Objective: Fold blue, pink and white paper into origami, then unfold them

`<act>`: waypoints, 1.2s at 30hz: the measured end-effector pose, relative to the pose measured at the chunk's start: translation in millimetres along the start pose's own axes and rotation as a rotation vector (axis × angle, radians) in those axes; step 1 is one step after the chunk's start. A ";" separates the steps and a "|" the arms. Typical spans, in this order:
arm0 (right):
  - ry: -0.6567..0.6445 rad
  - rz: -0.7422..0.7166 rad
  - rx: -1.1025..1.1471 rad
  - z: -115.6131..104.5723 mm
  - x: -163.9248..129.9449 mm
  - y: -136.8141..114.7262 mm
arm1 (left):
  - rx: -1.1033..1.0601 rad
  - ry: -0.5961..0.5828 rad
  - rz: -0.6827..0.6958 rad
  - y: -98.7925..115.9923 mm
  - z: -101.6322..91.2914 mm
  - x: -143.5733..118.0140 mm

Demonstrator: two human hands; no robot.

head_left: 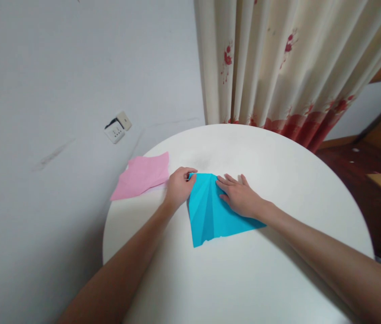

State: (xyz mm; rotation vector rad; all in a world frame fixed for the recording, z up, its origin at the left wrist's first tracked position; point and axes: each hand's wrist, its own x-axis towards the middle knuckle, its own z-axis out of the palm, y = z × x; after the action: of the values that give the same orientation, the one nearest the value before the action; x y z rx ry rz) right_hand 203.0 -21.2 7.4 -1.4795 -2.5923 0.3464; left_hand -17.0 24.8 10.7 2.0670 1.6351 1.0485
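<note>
While the left hand (179,186) pinches the blue paper (215,211) at its top corner, the right hand (240,197) lies flat upon it. Judged light, thin, easily creased; grip edges.

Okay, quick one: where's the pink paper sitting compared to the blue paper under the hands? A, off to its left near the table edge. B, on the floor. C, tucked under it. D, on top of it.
A: the pink paper lies left of the blue paper, apart from it, at the table edge.
</note>
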 end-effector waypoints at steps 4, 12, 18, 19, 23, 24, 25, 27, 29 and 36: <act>0.005 0.011 -0.006 -0.7 -0.4 -0.6 | -0.179 -0.049 0.131 11.5 4.6 -7.1; -0.025 0.005 0.018 0.1 0.3 1.6 | -0.015 -0.398 0.456 11.3 1.1 -13.0; -0.045 0.008 0.019 -1.3 -0.4 1.9 | 0.024 -0.503 0.468 16.1 0.3 -17.4; -0.041 0.010 0.019 -1.4 -0.3 1.7 | 0.029 -0.503 0.467 15.7 1.0 -16.9; -0.005 0.027 0.023 0.7 2.0 1.6 | 0.045 -0.493 0.451 8.7 5.6 -13.6; 0.009 0.029 0.024 1.8 2.8 1.8 | 0.046 -0.483 0.452 6.3 7.1 -13.1; 0.024 0.029 0.024 3.0 3.6 2.1 | 0.050 -0.473 0.455 3.7 8.5 -13.0; 0.043 0.024 0.025 5.0 4.8 2.9 | 0.078 -0.474 0.467 -1.2 11.0 -13.7; 0.048 0.019 0.030 5.9 5.4 3.8 | 0.120 -0.516 0.477 -5.8 12.9 -15.1; 0.067 0.027 0.062 5.1 5.7 3.7 | 0.235 -0.642 0.424 -13.8 13.4 -18.5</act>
State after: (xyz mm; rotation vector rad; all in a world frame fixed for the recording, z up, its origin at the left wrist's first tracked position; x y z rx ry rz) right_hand 202.0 -15.1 1.5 -1.4807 -2.4895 0.3700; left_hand -19.0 14.4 -13.8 2.6053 1.0565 0.2212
